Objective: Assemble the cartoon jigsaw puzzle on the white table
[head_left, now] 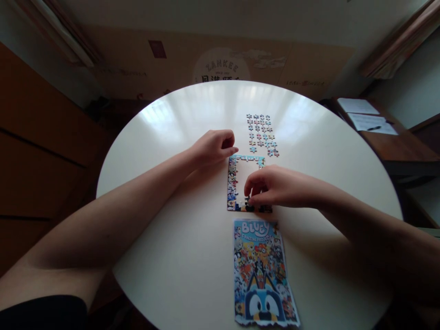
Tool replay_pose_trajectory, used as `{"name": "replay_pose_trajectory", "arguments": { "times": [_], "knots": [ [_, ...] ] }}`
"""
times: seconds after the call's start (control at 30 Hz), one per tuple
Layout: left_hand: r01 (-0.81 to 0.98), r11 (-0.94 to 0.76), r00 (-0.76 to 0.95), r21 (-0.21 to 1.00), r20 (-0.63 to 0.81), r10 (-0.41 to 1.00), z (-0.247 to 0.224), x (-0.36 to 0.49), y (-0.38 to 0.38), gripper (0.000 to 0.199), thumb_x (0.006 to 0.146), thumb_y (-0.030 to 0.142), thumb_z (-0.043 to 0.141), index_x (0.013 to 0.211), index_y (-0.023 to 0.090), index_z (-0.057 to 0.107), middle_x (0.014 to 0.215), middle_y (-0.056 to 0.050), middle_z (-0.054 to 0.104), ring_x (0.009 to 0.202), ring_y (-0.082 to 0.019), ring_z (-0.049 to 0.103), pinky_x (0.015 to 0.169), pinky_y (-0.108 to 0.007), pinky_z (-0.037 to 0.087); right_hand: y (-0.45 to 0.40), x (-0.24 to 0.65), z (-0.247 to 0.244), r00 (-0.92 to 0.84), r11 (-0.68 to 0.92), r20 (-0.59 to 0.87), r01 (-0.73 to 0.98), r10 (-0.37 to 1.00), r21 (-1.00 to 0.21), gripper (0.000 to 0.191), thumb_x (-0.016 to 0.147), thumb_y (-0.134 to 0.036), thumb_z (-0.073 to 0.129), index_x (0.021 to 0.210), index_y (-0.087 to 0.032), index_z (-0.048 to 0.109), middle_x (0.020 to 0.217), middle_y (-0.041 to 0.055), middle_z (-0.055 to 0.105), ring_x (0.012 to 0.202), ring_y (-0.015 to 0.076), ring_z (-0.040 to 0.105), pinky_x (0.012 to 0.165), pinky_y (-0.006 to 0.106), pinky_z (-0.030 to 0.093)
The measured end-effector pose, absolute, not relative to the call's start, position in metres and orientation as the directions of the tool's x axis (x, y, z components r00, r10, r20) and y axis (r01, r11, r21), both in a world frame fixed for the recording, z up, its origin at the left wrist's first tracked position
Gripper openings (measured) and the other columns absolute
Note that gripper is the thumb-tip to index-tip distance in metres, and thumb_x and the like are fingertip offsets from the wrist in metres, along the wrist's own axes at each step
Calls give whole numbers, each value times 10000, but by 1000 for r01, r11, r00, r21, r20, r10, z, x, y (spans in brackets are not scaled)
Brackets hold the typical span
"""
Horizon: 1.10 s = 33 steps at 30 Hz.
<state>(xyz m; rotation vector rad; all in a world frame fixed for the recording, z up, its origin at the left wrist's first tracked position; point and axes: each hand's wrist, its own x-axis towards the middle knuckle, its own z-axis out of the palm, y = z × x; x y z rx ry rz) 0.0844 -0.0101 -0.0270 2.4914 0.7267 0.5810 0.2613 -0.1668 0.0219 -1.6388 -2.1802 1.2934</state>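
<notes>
Right hand (271, 185): lowered over the near right part of the jigsaw (232, 183), fingers curled, thumb and forefinger brought close about a small dark piece (248, 200); from where I stand I cannot tell whether the piece is pinched or merely touched. Left hand (215, 145): loosely curled, thumb stretched out, at the jigsaw's far left corner; its hollow is partly hidden, so I cannot tell whether it holds anything. Jigsaw: flat on the white round counter (172, 266), its left and far borders filled with coloured pieces, its middle pale and bare; the right border lies partly hidden by the right hand. Loose pieces (263, 129): set out in rows beyond the jigsaw, slightly to the right. Picture sheet (263, 275): on the near side, headed "Bluey", a blue dog's face above its uneven lower edge. Farther right: papers (364, 107) and a pen (374, 128) on a brown side desk (402, 146). Beyond the counter: a tan panel (178, 68) lettered "ZANKEE"
</notes>
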Motion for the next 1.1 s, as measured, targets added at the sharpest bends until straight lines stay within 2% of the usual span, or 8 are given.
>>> {"name": "replay_pose_trajectory", "arguments": {
  "times": [0.27, 0.6, 0.73, 0.87, 0.97, 1.1],
  "knots": [
    [395, -726, 765, 563, 236, 599, -27, 85, -10, 190, 828, 254, 679, 734, 175, 534, 691, 21, 564, 608, -102, 450, 603, -264, 347, -175, 255, 27, -350, 136, -306, 825, 885, -548, 134, 776, -203, 671, 873, -245, 753, 813, -20, 753, 729, 144, 649, 613, 250, 420],
    [379, -730, 767, 569, 248, 591, -27, 84, -9, 168, 825, 251, 672, 745, 177, 544, 692, 19, 570, 620, -105, 474, 621, -259, 366, -178, 256, 21, -356, 233, -211, 862, 910, -450, 127, 815, -204, 659, 865, -255, 764, 851, -17, 756, 766, 151, 642, 656, 271, 411],
    [379, -735, 772, 563, 246, 587, -28, 84, -9, 172, 823, 254, 672, 743, 177, 542, 686, 22, 564, 612, -102, 466, 614, -254, 362, -177, 258, 19, -364, 225, -214, 846, 907, -484, 130, 830, -214, 655, 856, -244, 779, 827, -13, 763, 738, 143, 653, 648, 267, 429],
    [349, -773, 808, 529, 248, 534, -24, 80, -8, 174, 810, 245, 671, 726, 183, 532, 656, 29, 547, 584, -99, 441, 592, -252, 344, -174, 260, 22, -367, 158, -254, 793, 895, -588, 161, 816, -173, 633, 851, -223, 783, 780, -19, 766, 706, 132, 676, 639, 247, 461],
    [300, -850, 886, 433, 203, 416, -12, 76, -12, 234, 816, 270, 674, 673, 190, 506, 599, 39, 515, 534, -95, 393, 555, -260, 305, -170, 264, 26, -396, 87, -319, 733, 861, -675, 169, 799, -167, 637, 865, -208, 788, 796, -8, 774, 719, 143, 694, 640, 241, 489],
    [247, -919, 959, 308, 57, 277, 11, 72, -30, 336, 803, 336, 711, 607, 193, 479, 553, 37, 491, 498, -101, 363, 509, -277, 251, -166, 269, 27, -421, 42, -349, 686, 837, -726, 164, 792, -188, 650, 872, -198, 793, 823, 2, 781, 759, 164, 710, 663, 246, 509]
  ]
}}
